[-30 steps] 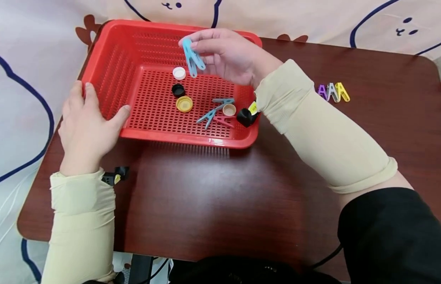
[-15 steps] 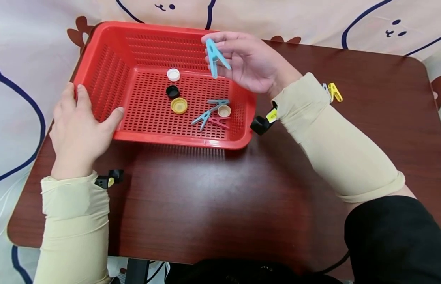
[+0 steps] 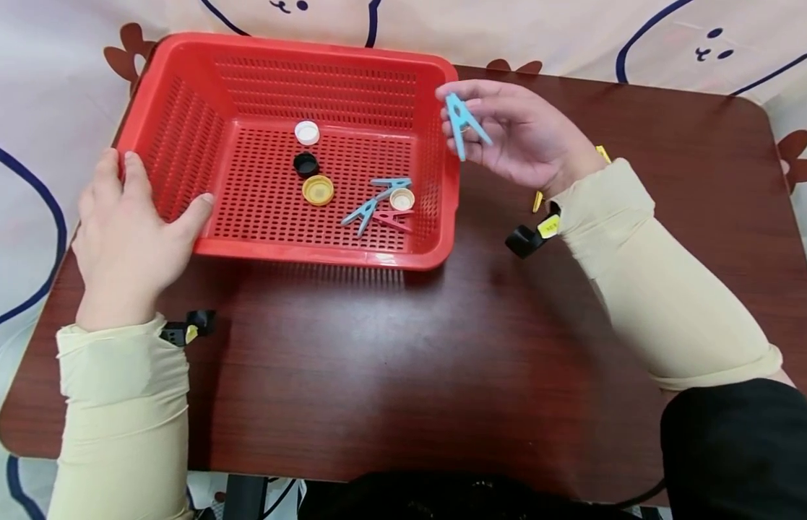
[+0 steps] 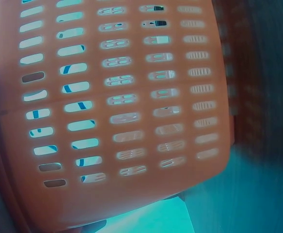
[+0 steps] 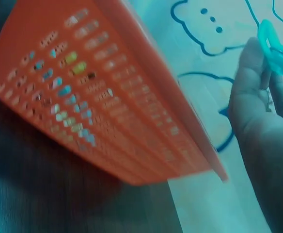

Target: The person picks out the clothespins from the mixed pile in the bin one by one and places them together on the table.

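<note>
Light blue clothespin (image 3: 456,130): held in the air just outside the right end of a red basket (image 3: 299,253), above a brown table (image 3: 351,375).
Long axis: slants steeply in the head view, upper left to lower right, running across the basket's length.
Pointing: the joined end faces up and away from the person; the two splayed legs face down and back, one almost straight toward the near edge, the other angled right.
Right hand (image 3: 527,133): thumb and fingertip pinch the clothespin near its joined end; other fingers show behind it.
Left hand (image 3: 133,238): rests at the basket's near left corner, fingers laid at the left rim, thumb spread apart from them over the near rim.
Basket floor: a white cap (image 3: 307,133), black cap (image 3: 306,165) and yellow cap (image 3: 318,191) line up near the middle; to their right, two grey-blue clothespins (image 3: 369,206) and a pink clothespin (image 3: 394,220) crowd around a beige cap (image 3: 402,198).
Table, right: a yellow piece (image 3: 537,201) shows beside the wrist, another, mostly hidden, behind the sleeve (image 3: 676,289).
</note>
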